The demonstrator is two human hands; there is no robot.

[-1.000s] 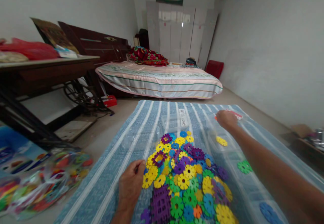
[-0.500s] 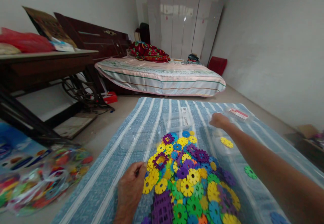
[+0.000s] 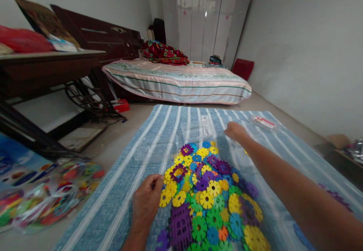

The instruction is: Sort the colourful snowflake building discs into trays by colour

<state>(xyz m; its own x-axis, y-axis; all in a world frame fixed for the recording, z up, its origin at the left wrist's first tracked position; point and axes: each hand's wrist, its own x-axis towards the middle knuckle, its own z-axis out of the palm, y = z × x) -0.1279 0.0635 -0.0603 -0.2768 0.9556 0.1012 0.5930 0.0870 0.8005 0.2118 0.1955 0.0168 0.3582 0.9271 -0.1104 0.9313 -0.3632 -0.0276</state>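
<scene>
Largest first: wardrobe [image 3: 198, 27] at the far end, bed [image 3: 181, 86] in front of it, dark sewing-machine table [image 3: 51, 63] far left. Nearest is the blue striped cloth-covered desk [image 3: 124, 183]. Heap of toothed plastic pieces [image 3: 208, 196] lies near centre on the desk, colours mixed: yellow, green, blue, purple, some orange. Bag of bright things [image 3: 51, 209] on the floor, left. Right hand [image 3: 236, 131] is past the heap's far right side, fingers curled in; can't tell what it holds, if anything. Left hand [image 3: 147, 196] is just beside the heap's left edge, thumb close to bent fingers; can't tell if it pinches anything. Clear boxes: "love"-labelled box [image 3: 194, 131] beyond the heap, red-labelled box [image 3: 263, 123] far right. Purple lattice piece [image 3: 180, 224] at the heap's near left. Progress, my read: early. Only a few pieces show apart on the right: purple toothed piece [image 3: 336, 198], blue piece [image 3: 302, 237], yellow bit [image 3: 245, 152] by the right forearm. The bulk is left in the heap.
</scene>
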